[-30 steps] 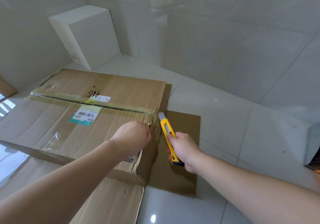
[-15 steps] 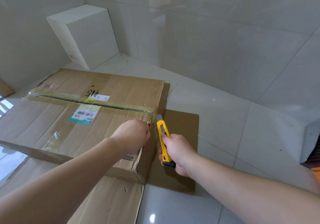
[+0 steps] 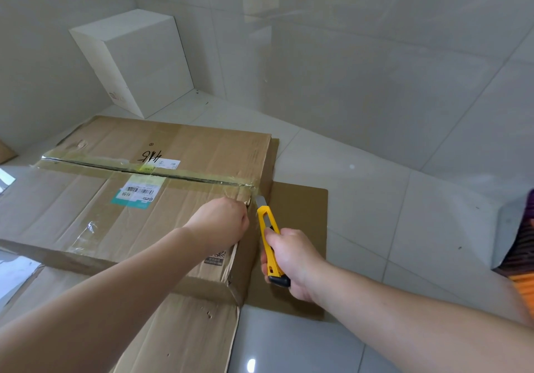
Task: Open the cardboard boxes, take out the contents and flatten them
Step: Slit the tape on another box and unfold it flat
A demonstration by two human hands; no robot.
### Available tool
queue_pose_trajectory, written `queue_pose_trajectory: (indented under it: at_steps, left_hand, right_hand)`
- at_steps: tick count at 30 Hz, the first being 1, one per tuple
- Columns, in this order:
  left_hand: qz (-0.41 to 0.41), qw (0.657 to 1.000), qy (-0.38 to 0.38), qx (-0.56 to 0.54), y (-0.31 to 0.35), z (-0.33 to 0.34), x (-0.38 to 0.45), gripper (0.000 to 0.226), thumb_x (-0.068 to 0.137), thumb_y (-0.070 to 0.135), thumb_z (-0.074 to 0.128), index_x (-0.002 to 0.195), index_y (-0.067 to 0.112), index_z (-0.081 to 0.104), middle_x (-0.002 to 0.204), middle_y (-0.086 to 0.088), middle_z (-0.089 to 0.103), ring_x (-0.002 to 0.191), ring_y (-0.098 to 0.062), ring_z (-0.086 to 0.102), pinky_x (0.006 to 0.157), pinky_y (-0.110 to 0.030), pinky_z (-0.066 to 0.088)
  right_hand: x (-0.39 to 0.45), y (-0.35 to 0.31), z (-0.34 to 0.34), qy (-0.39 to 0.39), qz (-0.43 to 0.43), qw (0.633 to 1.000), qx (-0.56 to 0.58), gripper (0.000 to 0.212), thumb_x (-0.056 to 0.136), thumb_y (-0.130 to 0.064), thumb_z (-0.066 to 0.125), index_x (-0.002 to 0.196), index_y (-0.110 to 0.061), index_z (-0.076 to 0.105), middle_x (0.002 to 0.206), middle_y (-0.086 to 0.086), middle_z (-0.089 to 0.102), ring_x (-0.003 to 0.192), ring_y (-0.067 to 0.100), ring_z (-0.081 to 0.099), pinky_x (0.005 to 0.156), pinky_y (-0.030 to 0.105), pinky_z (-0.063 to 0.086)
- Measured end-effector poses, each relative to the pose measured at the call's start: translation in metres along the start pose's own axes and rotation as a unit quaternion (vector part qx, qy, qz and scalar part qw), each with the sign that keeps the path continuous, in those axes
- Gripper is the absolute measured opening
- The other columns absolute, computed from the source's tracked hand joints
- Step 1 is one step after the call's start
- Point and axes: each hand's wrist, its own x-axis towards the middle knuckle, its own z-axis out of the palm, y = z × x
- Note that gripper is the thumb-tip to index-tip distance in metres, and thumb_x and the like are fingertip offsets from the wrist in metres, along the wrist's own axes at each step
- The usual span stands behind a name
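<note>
Right hand point(image 3: 291, 260) grips the yellow knife point(image 3: 270, 242) by its handle, fingers wrapped round it, blade tip up and forward, touching the box point(image 3: 86, 216) at its top right corner, right where the tape point(image 3: 150, 171) seam ends. Left hand point(image 3: 221, 218) sits just left of the blade, fingers curled at the same box corner; cannot tell whether it pinches the flap edge or tape, the fingertips are hidden. Box lies flat on the floor under and left of the left hand, top flaps closed, clear tape running along the centre seam away to the left. Label point(image 3: 138, 192) with barcode sits on the near flap, forward-left of the left hand; black handwritten marks just beyond the seam. Flat cardboard point(image 3: 300, 216) lies under the right hand and extends forward of it; more flattened cardboard under the left forearm. White box point(image 3: 144, 63) stands in the corner, well forward-left of both hands.
</note>
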Motion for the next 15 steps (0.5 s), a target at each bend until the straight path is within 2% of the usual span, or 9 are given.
queue_pose_trajectory:
  at_steps: [10,15]
  left_hand:
    - [0.003,1.000,0.009,-0.009,0.000,0.000,-0.001,0.029,0.098,0.024,0.036,0.076,0.013,0.051,0.071,-0.002,0.051,0.067,-0.022,0.052,0.061,-0.029,0.045]
    - [0.000,1.000,0.017,-0.022,0.000,0.001,0.000,0.033,0.097,0.022,0.036,0.065,0.014,0.041,0.063,0.000,0.044,0.063,-0.022,0.048,0.056,-0.028,0.039]
  right_hand:
    - [-0.004,0.005,-0.003,-0.008,0.001,1.000,-0.008,0.024,0.099,-0.032,0.045,0.085,-0.013,0.050,0.065,0.007,0.052,0.046,0.017,0.049,0.045,0.024,0.045]
    - [-0.009,0.006,-0.011,-0.015,0.004,1.000,-0.025,0.024,0.099,-0.032,0.047,0.084,-0.013,0.052,0.067,0.007,0.053,0.048,0.017,0.049,0.044,0.024,0.044]
